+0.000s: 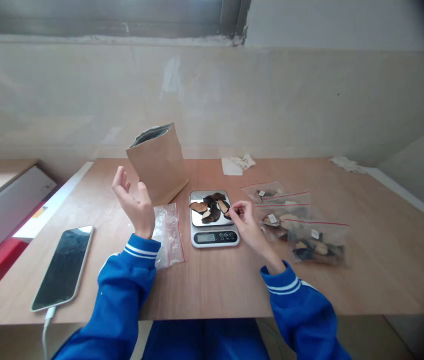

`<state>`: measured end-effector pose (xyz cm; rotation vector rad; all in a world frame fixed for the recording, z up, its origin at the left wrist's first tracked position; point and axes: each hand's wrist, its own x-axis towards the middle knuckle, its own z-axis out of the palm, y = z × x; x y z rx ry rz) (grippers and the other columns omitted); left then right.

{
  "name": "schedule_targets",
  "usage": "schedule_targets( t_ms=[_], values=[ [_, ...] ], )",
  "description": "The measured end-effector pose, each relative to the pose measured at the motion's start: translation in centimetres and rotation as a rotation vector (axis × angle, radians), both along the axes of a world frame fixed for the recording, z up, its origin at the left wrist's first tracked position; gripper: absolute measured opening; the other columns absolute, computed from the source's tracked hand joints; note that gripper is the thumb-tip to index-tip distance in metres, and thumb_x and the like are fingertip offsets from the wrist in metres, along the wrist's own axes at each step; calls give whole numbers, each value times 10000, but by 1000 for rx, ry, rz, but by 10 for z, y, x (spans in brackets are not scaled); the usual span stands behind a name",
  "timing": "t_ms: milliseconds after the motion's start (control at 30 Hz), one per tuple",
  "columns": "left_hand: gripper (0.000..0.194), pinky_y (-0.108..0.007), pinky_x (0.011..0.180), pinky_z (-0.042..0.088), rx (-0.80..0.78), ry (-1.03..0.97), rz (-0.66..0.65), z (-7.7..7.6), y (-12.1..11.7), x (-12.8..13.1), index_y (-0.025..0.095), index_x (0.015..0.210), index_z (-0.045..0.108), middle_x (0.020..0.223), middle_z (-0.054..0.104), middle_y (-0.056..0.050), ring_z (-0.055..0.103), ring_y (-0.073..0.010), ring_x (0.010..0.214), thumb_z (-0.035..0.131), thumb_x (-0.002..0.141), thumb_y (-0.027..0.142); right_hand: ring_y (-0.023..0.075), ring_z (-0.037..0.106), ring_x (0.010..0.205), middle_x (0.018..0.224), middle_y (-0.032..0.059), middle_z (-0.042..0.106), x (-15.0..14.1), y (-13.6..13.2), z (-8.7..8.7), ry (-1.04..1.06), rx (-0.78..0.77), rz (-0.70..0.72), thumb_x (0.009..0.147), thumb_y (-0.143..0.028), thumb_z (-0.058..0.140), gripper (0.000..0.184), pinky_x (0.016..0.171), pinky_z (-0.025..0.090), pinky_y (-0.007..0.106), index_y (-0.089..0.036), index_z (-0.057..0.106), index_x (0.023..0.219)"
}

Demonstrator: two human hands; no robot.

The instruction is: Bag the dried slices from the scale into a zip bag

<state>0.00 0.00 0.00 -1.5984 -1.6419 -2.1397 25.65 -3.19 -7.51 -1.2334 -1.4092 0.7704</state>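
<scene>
Table (212, 295) under everything. Paper bag (159, 165), upright, mouth open, just behind left fingers; a backward swing of the left hand (137, 205) could tip it. Those fingers: raised, loosely curled, thumb apart, holding nothing. Phone (64, 267) flat, plugged in, well left of them. Filled plastic bags (319, 245) overlap right of the right fingers; sleeve could drag them. Scale (215, 244) between both hands, display lit, digits too blurred to read. Clear plastic bags (169, 235) beside it, near left wrist. Right hand (247, 222): thumb and forefinger close together at pan's right edge, by a dark slice; can't tell if gripped. Dried slices (212, 214) heaped left of those fingertips. Pressing there could skew the reading; a nudge could push edge pieces off.
</scene>
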Motion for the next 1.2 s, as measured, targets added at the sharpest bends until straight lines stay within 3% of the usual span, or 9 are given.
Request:
schedule_targets(
  t_ms=[133,267,533,700,800,900,1033,1133,1200],
  values=[
    [587,-483,1143,284,-78,9,64,-55,21,-20,189,1399,310,1464,342,-165,342,-267,1384,541,883,341,182,602,826,940,52,595,-3,-1,-3,-115,75,-22,870,-438,567,250,756,520,332,-230,472,972],
    [655,-459,1124,319,-166,15,-66,-75,24,-23,176,1402,286,1470,315,-198,390,-277,1352,577,866,415,208,573,820,854,42,639,0,-3,0,-389,139,-76,896,-413,558,190,791,473,371,-232,573,838],
    [556,-426,1064,392,-256,52,-127,-80,26,-25,180,1348,351,1383,466,-178,463,-254,1297,549,889,423,237,559,1018,1015,83,586,12,-19,2,-412,208,-193,925,-340,513,157,887,462,396,-236,629,944],
    [564,-421,1011,431,-263,63,-94,-81,28,-28,194,1362,335,1306,528,-163,551,-246,1174,541,891,426,265,537,1067,1063,100,572,36,-46,-13,-553,195,-319,935,-266,452,182,954,415,468,-235,623,986],
    [594,-418,978,451,-252,67,-79,-81,32,-29,194,1379,306,1225,563,-147,588,-229,1068,553,883,410,280,516,1114,1164,115,557,44,-55,-25,-637,182,-295,928,-231,440,230,965,410,486,-234,604,1088],
    [669,-439,1013,420,-239,117,-60,-78,30,-31,184,1398,270,1263,520,-157,551,-241,1119,601,848,373,280,506,1125,1183,117,563,48,-56,-35,-682,177,-248,920,-202,435,261,964,421,478,-228,596,1124],
    [706,-526,1074,329,-322,316,82,-64,-3,-30,102,1380,298,1340,410,-217,400,-324,1281,620,805,357,263,532,1047,1091,98,604,53,-52,-46,-704,192,-221,916,-204,447,247,933,444,456,-229,619,1091],
    [553,-579,1013,363,-614,513,84,-56,-47,-26,129,1307,437,1307,436,-199,421,-363,1250,552,844,409,254,535,1019,1057,87,609,58,-50,-52,-709,216,-231,911,-225,473,231,911,453,435,-224,638,1073],
    [457,-571,944,417,-817,616,-25,-56,-75,-22,189,1256,515,1308,453,-167,499,-354,1165,518,864,423,250,534,1003,1040,82,608,59,-50,-54,-712,221,-244,910,-232,480,222,901,451,426,-222,651,1052]
  ],
)
